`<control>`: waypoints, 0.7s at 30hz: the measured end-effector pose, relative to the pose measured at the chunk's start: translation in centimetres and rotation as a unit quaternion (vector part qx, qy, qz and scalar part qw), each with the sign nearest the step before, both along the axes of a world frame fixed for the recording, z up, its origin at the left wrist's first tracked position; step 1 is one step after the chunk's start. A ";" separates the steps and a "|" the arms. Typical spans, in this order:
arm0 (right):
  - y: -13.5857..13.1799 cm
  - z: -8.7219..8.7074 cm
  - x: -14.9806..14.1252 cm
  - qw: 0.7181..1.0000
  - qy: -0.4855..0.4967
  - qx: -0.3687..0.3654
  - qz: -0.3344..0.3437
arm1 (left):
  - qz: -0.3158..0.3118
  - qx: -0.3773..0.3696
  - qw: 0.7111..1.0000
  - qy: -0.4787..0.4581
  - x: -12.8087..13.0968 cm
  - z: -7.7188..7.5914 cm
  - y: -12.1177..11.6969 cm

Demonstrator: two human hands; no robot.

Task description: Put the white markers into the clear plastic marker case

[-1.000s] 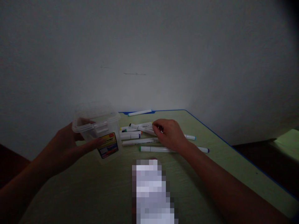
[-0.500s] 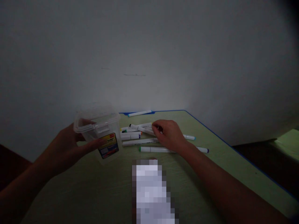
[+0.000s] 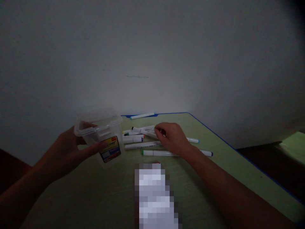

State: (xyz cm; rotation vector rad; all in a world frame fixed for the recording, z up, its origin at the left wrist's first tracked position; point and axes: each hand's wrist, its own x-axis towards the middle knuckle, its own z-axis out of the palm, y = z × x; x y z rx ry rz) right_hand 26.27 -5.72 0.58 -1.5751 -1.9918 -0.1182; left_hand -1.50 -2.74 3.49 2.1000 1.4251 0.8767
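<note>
My left hand [image 3: 71, 143] is closed around a clear plastic box [image 3: 111, 127], fingers behind it and thumb across its yellow and blue label. The box is tilted, its rim up, and nothing shows inside it. My right hand [image 3: 171, 136] is at a loose pile of white markers, thumb and fingers curled together. A black-capped marker [image 3: 145, 132] runs from the pile up to these fingers; its other end is hidden. Under the wrist passes a long white marker [image 3: 159, 153] with a green end. Several other markers [image 3: 134, 139] lie just left of the hand.
A marker with light blue ends [image 3: 142, 116] lies at the far edge of the pale green table [image 3: 226, 171], by the grey wall [image 3: 152, 57]. A pixelated rectangular object [image 3: 154, 197] lies at the near middle. The table's blue edge [image 3: 214, 133] runs along the right.
The box in my left hand has shifted very slightly to the left. My right hand and the markers look the same.
</note>
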 end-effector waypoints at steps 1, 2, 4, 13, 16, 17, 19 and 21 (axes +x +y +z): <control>0.0 0.0 0.0 1.000 -0.002 0.000 0.000 | 0.001 0.000 1.000 0.000 0.0 0.0 0.0; 0.0 0.0 0.0 1.000 -0.003 0.000 -0.001 | 0.001 0.001 1.000 -0.001 0.0 0.0 0.0; 0.0 0.0 0.0 1.000 -0.005 -0.001 -0.001 | -0.001 0.000 1.000 0.000 -0.1 0.0 0.1; 0.0 0.0 0.0 1.000 -0.001 -0.003 0.002 | 0.001 -0.004 1.000 -0.008 -0.1 0.0 -0.1; 0.0 0.0 0.0 1.000 0.000 -0.003 0.002 | 0.001 -0.005 1.000 -0.009 0.0 0.0 -0.1; 0.0 0.0 0.0 1.000 0.000 -0.004 0.001 | -0.001 -0.003 1.000 -0.009 0.0 -0.1 -0.1; -0.1 0.1 0.0 1.000 -0.003 -0.006 0.000 | -0.008 -0.001 1.000 -0.009 0.0 -0.1 0.0; -0.1 0.1 -0.1 1.000 -0.006 -0.009 -0.003 | -0.007 -0.006 1.000 -0.002 -0.1 -0.1 0.0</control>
